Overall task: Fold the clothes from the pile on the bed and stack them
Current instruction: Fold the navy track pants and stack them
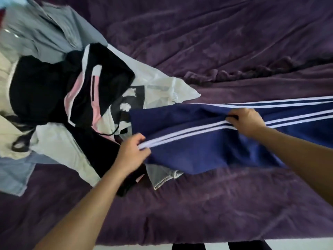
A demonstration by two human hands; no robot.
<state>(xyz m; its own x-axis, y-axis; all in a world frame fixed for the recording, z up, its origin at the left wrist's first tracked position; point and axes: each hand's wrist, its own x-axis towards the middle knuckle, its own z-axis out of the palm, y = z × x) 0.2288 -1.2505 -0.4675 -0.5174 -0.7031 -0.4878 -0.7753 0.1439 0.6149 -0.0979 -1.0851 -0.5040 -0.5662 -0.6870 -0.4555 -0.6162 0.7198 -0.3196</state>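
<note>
— Purple bedding [216, 195] is spread across the whole scene; why are the navy track trousers [189, 154] laid over its right half and not left on the pile [54, 87]?

— They are judged to be drawn clear of the pile at the left so that flat bed is had for folding. One end is seen just beside the pile, lying over the edge of a white jersey [153, 82]; the legs run off to the right.

— And how are the hands set?

— The left hand [131, 154] is closed in a pinch on the white side stripes [180, 136] at the end near the pile. The right hand [246, 121] is curled round a bunched fold of the same striped seam, further right. The cloth is thus held taut between them, probably so that the seam is lined up as a fold edge.

— Is anything stacked?

— No folded stack is seen; the task is judged barely begun.
</note>
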